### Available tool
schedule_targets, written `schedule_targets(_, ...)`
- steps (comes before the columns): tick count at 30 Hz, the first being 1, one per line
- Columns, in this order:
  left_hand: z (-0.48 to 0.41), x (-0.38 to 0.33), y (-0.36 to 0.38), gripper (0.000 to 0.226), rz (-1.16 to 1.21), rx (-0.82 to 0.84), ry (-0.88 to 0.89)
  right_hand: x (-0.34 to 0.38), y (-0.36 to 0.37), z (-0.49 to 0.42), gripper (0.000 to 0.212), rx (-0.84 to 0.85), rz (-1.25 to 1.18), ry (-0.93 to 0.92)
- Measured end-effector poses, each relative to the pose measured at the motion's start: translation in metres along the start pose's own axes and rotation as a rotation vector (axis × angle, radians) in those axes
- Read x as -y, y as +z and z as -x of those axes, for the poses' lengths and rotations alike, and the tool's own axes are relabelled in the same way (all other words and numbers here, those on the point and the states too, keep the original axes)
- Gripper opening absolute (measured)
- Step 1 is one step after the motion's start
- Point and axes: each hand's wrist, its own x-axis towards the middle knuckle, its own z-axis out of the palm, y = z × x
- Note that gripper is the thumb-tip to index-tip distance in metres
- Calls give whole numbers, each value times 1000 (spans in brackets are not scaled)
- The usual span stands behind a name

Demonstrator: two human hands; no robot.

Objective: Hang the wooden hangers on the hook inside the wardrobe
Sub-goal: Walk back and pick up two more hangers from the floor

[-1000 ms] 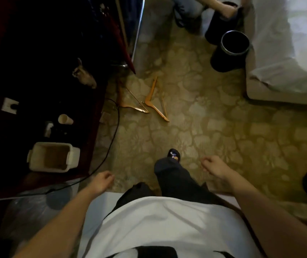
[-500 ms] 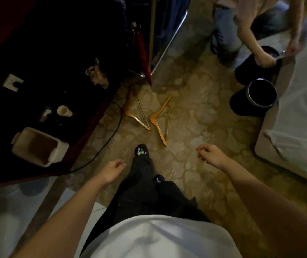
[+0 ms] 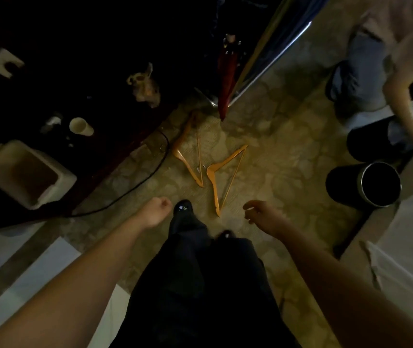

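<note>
Hangers, two of wood, lie flat on a patterned floor (image 3: 288, 136): the left hanger (image 3: 187, 167) and right hanger (image 3: 214, 192) nearly meet at their hooks, just ahead of the person's shoe (image 3: 184, 209). Left hand (image 3: 154, 213) hovers over the floor, fingers curled into a fist, holding nothing. Right hand (image 3: 260, 214) hangs close to the right hanger's near tip, fingers relaxed and slightly bent, empty. Beyond the hangers stands a red umbrella (image 3: 226, 79). At right, another person (image 3: 366, 66) crouches beside a black bin (image 3: 340, 184)
</note>
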Motion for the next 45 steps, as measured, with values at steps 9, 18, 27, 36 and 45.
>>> schedule_targets(9,-121,28,42,19,208,-113,-91,-10,2,-158,30,139,216,-29)
schedule_targets(18,-281,88,120,42,271,-128,-210,-64,39,-352,27,167,322,9)
schedule_targets(27,-434,113,148,54,212,-180,-178,-99,87,-491,45,105,542,-118)
schedule_targets(36,-521,142,152,67,41,-212,-196,-115,98,-575,74,-80,804,-294)
schedule_targets(45,-585,113,132,83,418,-502,-184,-118,93,-609,65,-88,944,-444)
